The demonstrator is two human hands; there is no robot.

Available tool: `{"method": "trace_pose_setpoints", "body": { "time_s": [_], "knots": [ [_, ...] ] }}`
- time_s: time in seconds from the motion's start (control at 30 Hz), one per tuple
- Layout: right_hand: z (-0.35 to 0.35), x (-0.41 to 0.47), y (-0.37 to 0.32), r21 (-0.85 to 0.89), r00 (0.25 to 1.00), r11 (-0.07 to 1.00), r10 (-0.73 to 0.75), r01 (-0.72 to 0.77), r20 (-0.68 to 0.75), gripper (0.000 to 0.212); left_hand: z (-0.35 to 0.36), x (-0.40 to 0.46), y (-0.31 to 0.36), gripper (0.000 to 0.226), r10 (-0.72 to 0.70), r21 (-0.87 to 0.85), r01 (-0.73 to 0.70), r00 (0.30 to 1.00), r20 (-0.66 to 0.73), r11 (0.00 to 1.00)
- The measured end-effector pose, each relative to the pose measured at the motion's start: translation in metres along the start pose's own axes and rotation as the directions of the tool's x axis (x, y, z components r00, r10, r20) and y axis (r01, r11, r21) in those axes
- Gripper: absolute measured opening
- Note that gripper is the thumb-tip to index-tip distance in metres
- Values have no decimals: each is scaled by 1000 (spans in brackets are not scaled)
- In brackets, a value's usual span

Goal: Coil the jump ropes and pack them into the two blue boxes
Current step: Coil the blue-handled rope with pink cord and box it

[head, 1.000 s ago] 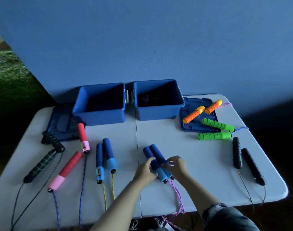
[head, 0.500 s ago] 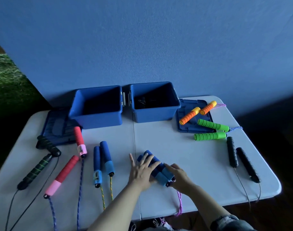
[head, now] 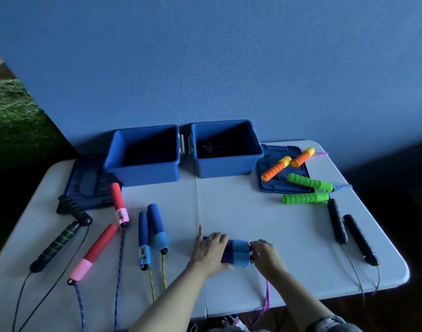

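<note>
Since the earlier shots, the blue handles [head: 236, 252] have been swung round from pointing toward 11 o'clock to lying flat across the table [head: 253, 212], side by side, running 9 to 3. So the pair is now gathered and squared up, which looks like the setup for coiling.

Nearest me, the left hand [head: 211, 252] is curled over the dark ends of those handles, gripping them. The right hand [head: 267, 257] pinches at the light-blue caps where the pink cord [head: 266, 300] comes out; that cord trails down toward 6 o'clock and off the table edge, so it's totally uncoiled yet.

Moving out: at 9 o'clock sits another blue pair [head: 151, 233] with yellow cord, then the red and pink handles [head: 102, 248], then the dark green-striped ones [head: 61, 236] further toward 9. Over at 3 o'clock are the black handles [head: 349, 230].

Further back at 1 to 2 o'clock, green handles [head: 308, 190] and orange ones [head: 287, 164] lie on and beside a box lid [head: 269, 183].

Farthest, at 12 o'clock, the two blue boxes [head: 183, 152] stand open, touching. The right one has something dark inside, can't tell what. My guess is we're at the very start, with basically every rope left to wind and pack.
</note>
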State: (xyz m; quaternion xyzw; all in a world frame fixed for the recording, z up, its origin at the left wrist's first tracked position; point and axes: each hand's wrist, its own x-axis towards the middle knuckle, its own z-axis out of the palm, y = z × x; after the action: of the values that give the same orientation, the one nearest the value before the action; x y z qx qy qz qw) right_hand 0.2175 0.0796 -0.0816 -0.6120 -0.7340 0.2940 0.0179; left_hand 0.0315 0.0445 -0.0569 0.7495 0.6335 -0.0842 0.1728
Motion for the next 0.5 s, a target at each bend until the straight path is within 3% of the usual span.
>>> {"method": "trace_pose_setpoints", "body": {
  "time_s": [0.1,0.23,0.5],
  "knots": [
    [0,-1,3,31,999,999,-39,39,9,25,1,-1,0,71,102,-17,-101,994,38,995],
    [-1,-1,7,33,999,998,-46,46,2,33,9,-6,-5,80,113,4,-113,991,77,994],
    [-5,-7,6,29,1000,999,-21,20,17,37,17,-17,-10,72,119,114,-125,991,62,986]
  ]
}}
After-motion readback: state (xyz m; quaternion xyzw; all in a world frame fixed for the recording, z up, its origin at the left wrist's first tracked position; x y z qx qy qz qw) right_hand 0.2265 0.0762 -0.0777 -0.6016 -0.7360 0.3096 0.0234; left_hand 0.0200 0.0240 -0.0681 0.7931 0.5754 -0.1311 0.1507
